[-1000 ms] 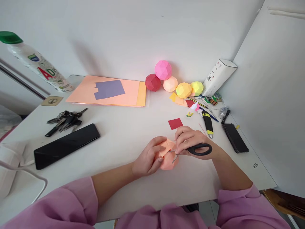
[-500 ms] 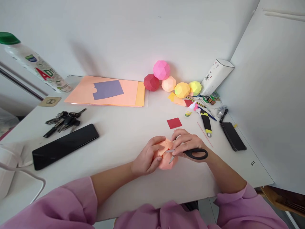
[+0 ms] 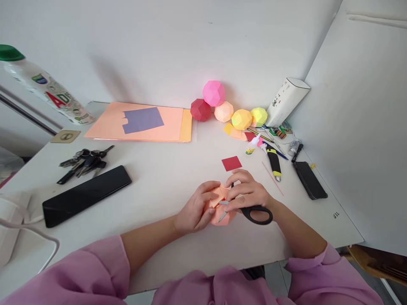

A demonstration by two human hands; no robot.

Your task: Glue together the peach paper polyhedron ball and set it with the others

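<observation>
In the head view a peach paper ball with an opening in its top sits low in the middle, above the white table. My left hand grips its left side, fingers on the upper edge. Black-handled scissors are in my right hand, their blades apart and lying over the ball's top, with one handle loop sticking out to the right. The fingertips of my right hand touch the ball's upper right edge. A flat red paper square lies just beyond my hands.
Behind stand finished balls, among them a pink one and a dark red one. Paper sheets, keys and a black phone lie left. A glue bottle, cutter and dark case lie right.
The scissors have turned in my right hand: the handle loop is lower and the blades point more down and left. My left hand still grips the ball. The view has shifted slightly.
</observation>
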